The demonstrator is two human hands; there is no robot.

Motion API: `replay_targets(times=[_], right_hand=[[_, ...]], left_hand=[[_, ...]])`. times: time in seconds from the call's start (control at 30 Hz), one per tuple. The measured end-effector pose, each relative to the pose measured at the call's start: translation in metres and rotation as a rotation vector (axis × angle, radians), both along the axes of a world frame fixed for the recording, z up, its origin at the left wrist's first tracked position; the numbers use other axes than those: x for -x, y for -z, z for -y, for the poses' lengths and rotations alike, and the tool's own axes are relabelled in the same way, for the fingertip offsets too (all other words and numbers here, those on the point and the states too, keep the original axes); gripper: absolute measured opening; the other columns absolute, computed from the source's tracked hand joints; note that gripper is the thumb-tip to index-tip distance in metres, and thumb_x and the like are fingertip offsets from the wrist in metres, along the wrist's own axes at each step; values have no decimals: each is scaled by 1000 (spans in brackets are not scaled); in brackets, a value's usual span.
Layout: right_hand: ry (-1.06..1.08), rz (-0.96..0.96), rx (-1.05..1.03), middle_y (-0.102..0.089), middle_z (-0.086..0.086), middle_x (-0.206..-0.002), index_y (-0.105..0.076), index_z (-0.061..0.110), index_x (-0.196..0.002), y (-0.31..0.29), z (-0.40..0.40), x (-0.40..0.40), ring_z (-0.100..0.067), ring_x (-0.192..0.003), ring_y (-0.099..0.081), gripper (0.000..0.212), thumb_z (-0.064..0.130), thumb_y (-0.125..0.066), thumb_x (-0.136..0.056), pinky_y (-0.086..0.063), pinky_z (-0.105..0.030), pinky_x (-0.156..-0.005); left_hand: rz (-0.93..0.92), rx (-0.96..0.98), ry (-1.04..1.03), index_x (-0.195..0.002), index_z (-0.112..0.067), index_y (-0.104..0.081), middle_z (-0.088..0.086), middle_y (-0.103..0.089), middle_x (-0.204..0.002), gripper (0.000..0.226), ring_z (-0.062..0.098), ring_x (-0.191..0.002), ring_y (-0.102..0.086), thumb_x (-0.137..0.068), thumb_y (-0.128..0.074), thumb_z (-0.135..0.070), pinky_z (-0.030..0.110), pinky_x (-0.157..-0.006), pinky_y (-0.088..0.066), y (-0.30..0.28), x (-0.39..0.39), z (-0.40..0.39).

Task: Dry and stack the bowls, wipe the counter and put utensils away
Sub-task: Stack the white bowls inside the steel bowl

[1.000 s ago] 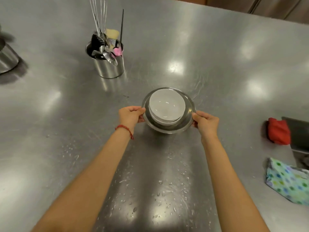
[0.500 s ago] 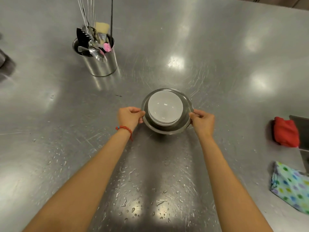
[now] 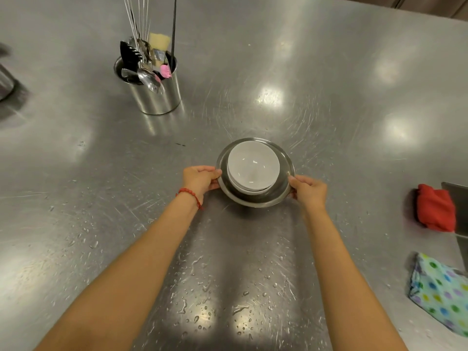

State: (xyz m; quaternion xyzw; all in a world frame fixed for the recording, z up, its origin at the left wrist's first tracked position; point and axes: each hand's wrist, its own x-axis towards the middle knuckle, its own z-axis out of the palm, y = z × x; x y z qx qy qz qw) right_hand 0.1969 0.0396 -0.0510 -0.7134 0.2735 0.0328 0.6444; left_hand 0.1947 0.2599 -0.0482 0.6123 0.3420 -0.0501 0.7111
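A steel bowl (image 3: 283,196) stands in the middle of the steel counter (image 3: 329,97), with white bowls (image 3: 253,168) stacked inside it. My left hand (image 3: 200,179) grips the steel bowl's left rim, fingers curled over the edge. On the opposite side my right hand (image 3: 307,190) grips the right rim. A steel canister (image 3: 157,97) holding several utensils stands at the back left. Water drops (image 3: 202,287) lie on the counter between my forearms.
A red cloth (image 3: 434,207) lies at the right edge beside a sink rim (image 3: 455,188). A spotted, light-blue cloth (image 3: 440,292) lies nearer, at the front right. A steel pot (image 3: 5,82) shows partly at the far left.
The stack of bowls stays between my two hands and has shifted slightly away from me across the counter. Both grips are unchanged.
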Motion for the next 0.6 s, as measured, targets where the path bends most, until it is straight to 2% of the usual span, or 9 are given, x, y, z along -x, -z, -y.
replay_targets(times=[0.07,0.13,0.2,0.3,0.4,0.47,0.6], right_hand=[[15,2,-19,-54,-6,-59,-68,-3,-85,0,-3,5,-13,-53,-49,9,1,-61,-84,-46,-16,-46],[18,11,-35,-55,-5,-58,-68,2,-77,0,-6,9,-12,-52,-49,10,1,-61,-83,-45,-12,-43],[13,32,-56,-55,-4,-57,-67,8,-69,-4,-14,10,-11,-52,-49,16,1,-61,-83,-46,-12,-43],[-3,76,-37,-57,-3,-56,-69,5,-79,-13,-29,5,-7,-46,-50,9,1,-61,-83,-45,-13,-43],[-33,103,-31,-56,-6,-57,-68,5,-78,-20,-56,-2,-12,-51,-49,9,1,-60,-83,-45,-13,-43],[-63,100,-38,-55,-7,-57,-68,-2,-79,-20,-78,-3,-14,-52,-47,9,1,-60,-82,-46,-15,-45],[-116,123,-40,-47,-6,-55,-57,-23,-79,-14,-135,-6,-13,-48,-41,21,-2,-58,-82,-43,-18,-46]], left_hand=[[2,9,-32,-86,5,-61,11,-60,-69,9,18,-59,-61,-78,-64,8,22,-48,-55,1,7,0],[10,19,-60,-85,5,-62,11,-61,-69,9,18,-59,-61,-77,-65,8,20,-44,-54,3,15,-4],[19,18,-80,-88,5,-63,10,-63,-70,12,16,-56,-63,-77,-66,6,19,-45,-54,0,20,-11],[59,-4,-94,-78,-5,-64,8,-64,-69,9,9,-47,-64,-77,-67,3,21,-49,-55,-8,19,-28],[108,13,-124,-77,-3,-64,3,-67,-56,9,6,-43,-63,-77,-65,6,18,-45,-53,-20,17,-54],[113,19,-142,-80,2,-64,-4,-65,-44,6,5,-42,-62,-78,-63,8,17,-44,-53,-21,17,-77],[105,-6,-165,-93,6,-63,-8,-62,-39,14,2,-40,-58,-79,-63,6,16,-46,-53,-14,17,-132]])
